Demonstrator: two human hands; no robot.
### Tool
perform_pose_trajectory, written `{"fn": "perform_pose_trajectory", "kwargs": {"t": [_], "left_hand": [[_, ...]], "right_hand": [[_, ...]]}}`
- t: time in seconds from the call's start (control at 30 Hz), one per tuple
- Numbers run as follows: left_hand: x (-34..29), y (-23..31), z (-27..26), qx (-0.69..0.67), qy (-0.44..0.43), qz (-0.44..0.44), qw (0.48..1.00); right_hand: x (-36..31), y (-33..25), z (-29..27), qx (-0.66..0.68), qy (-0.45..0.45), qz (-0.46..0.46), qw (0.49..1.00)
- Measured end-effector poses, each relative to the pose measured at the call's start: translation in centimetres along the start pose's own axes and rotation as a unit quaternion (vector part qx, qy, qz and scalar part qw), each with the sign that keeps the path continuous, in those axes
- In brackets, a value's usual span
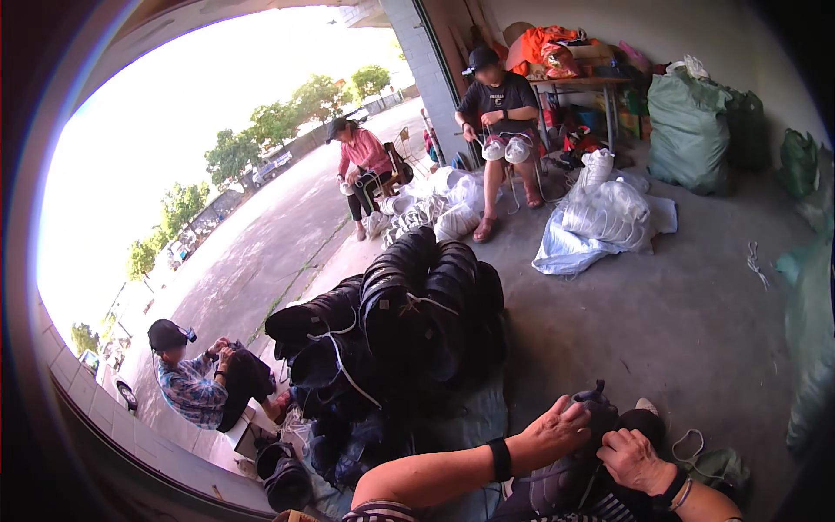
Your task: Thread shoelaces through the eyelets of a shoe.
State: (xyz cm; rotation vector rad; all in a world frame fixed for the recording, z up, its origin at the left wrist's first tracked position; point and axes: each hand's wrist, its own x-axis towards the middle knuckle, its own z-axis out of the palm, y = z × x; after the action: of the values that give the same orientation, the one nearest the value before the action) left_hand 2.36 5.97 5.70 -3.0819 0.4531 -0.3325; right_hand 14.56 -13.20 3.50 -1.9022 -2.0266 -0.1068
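**Dark cloth cap held at lap level between left hand and right hand**

Soft, matte cloth is shown in the cap, which is gathered into a rounded form at the lower right and topped by a short, narrow strap. The far left side of the cap is gripped by the left hand, with the fingers bent against the cloth. The right hand is held close on the other side, knuckles raised and fingertips drawn together; whether cloth or thread is pinched there cannot be told.

The left forearm is laid nearly level across the lower edge, and its wrist is circled by a smooth black band. The right forearm is angled in from the lower right corner, its wrist ringed by a dark strap.

Beyond the left forearm, black caps are nested in ribbed, curving rows and tied with white cord. They are set on a thin, creased bluish sheet. To the right of the hands, a crumpled green cloth is crossed by a looped white string.

Farther off, white goods are wrapped in glossy clear plastic, and bulging green woven sacks are stood on the concrete floor.
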Motion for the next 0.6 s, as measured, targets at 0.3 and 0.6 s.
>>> {"fn": "perform_pose_trajectory", "kwargs": {"t": [0.3,0.6], "left_hand": [[2.3,-0.4,1.3,0.133,-0.015,0.129,0.983],[1.9,-0.2,7.2,0.334,-0.005,0.134,0.933]], "right_hand": [[1.5,1.3,-1.3,-0.063,-0.079,-0.078,0.992],[1.2,1.3,-0.5,-0.068,-0.075,-0.087,0.991]]}}
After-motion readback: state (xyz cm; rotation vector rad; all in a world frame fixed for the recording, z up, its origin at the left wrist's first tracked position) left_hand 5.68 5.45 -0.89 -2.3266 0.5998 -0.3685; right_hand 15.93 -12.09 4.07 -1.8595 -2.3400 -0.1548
